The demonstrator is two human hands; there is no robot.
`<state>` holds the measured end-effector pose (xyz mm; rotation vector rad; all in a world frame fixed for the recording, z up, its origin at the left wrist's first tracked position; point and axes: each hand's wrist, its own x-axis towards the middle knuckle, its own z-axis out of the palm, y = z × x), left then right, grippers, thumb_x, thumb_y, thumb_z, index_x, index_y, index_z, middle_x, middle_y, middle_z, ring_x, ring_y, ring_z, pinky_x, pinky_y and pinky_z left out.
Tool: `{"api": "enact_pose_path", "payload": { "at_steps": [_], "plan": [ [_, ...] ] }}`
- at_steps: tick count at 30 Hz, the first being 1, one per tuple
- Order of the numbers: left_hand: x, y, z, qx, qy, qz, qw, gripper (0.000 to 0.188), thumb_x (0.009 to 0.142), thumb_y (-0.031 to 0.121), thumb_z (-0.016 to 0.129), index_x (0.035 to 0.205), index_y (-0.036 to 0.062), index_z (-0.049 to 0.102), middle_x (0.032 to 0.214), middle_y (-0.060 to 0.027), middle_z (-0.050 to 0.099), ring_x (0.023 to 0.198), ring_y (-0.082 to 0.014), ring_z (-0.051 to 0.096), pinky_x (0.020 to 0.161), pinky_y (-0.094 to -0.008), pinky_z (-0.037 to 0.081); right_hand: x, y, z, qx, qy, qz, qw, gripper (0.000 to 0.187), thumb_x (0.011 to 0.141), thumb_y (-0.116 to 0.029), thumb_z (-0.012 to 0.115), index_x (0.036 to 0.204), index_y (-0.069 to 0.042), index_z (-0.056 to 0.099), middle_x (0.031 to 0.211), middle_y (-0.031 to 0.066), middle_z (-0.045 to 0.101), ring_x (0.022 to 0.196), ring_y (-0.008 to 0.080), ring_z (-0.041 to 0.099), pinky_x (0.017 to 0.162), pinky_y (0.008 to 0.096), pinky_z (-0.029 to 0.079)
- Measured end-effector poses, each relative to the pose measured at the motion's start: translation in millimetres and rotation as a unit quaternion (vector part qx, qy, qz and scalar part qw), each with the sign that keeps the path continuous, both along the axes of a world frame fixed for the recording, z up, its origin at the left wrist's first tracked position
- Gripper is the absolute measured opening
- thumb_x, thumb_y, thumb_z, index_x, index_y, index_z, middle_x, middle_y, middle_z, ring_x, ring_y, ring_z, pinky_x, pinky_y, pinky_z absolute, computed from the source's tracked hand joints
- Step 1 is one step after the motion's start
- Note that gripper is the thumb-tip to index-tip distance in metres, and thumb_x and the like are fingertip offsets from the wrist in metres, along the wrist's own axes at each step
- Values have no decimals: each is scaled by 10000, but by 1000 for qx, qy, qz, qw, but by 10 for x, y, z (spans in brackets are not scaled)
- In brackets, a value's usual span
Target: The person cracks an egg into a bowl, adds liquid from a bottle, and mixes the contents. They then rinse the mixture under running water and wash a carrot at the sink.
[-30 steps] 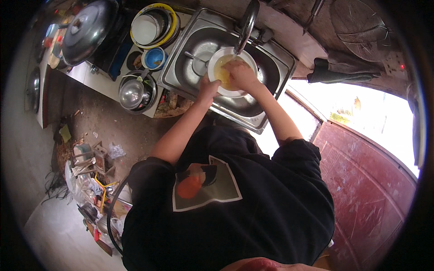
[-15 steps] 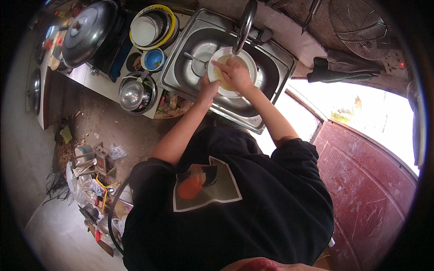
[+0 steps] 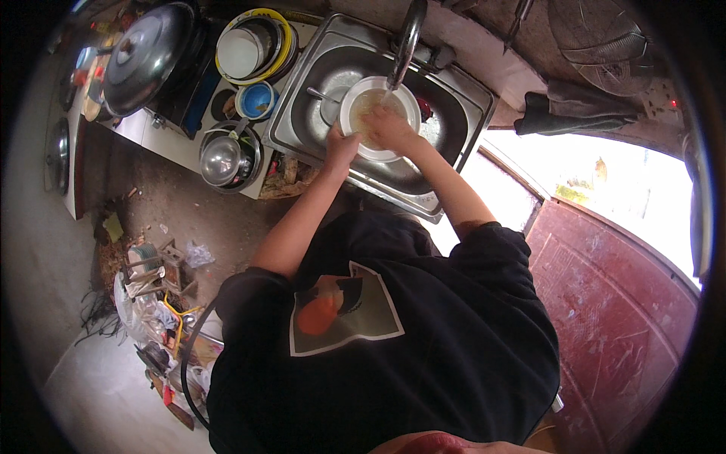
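A white bowl (image 3: 401, 97) with yellowish water in it sits low in the steel sink (image 3: 461, 106), right under the tap (image 3: 407, 38). My left hand (image 3: 342, 144) grips the bowl's near-left rim. My right hand (image 3: 389, 127) lies inside the bowl against its bottom and near wall. A steel ladle (image 3: 327, 98) lies in the sink just left of the bowl.
Left of the sink stand a blue cup (image 3: 255, 100), stacked steel bowls (image 3: 225, 157), a yellow-rimmed basin with dishes (image 3: 249, 45) and a big pan lid (image 3: 144, 57). A dark cloth (image 3: 578, 106) lies at the right. Clutter covers the floor at the lower left (image 3: 155, 303).
The bowl and both hands have shifted slightly under the tap; my right hand has moved around inside the bowl.
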<state>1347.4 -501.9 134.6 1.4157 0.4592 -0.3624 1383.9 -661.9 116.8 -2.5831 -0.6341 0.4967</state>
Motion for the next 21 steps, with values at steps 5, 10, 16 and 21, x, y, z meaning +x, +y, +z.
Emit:
{"api": "enact_pose_path", "payload": {
  "at_steps": [5,10,16,21],
  "plan": [
    [-21,73,146,-40,54,46,997,478,725,-13,571,1200,21,528,1080,-83,617,938,-185,618,780,-306,504,94,-6,40,98,-1,99,990,428,803,-124,610,1230,-152,605,1310,173,520,1222,356,487,1029,424,384],
    [-7,187,255,-13,60,41,997,467,727,0,571,1191,26,520,1051,-103,615,927,-195,624,750,-322,518,-51,-8,282,115,-106,97,983,470,798,-77,586,1260,-162,585,1358,176,491,1218,355,496,1048,411,377],
    [43,403,292,54,39,22,998,483,720,50,616,1194,57,525,1023,-97,621,864,-226,660,607,-346,571,-239,174,506,251,44,-29,967,616,728,103,458,1285,-138,566,1430,175,401,1244,387,462,1046,409,393],
    [72,597,317,81,-12,5,997,467,734,20,590,1196,25,519,1020,-116,625,875,-232,659,620,-352,572,-271,294,483,275,-160,0,948,505,692,151,461,1108,-60,654,1332,181,490,1238,350,474,994,423,436]
  ]
}}
